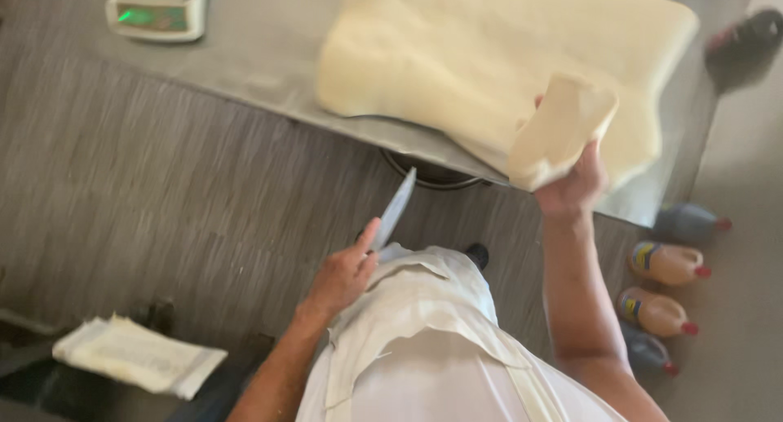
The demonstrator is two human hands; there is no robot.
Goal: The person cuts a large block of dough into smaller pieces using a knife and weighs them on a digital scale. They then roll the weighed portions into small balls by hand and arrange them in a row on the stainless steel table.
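A large slab of pale dough [473,55] lies on a steel table [269,55] ahead of me. My right hand [575,181] is raised near the table's front edge and holds a cut piece of dough [559,132] that folds over my fingers. My left hand [347,271] is low, close to my white apron [424,332], and grips a knife [395,210] with its blade pointing up and away toward the table edge. The frame is blurred by motion.
A white digital scale [159,10] with a green display stands at the table's far left. Several bottles with red caps [665,287] lie on the floor at right. A folded white cloth [139,355] rests at lower left. A dark round base [432,173] shows under the table.
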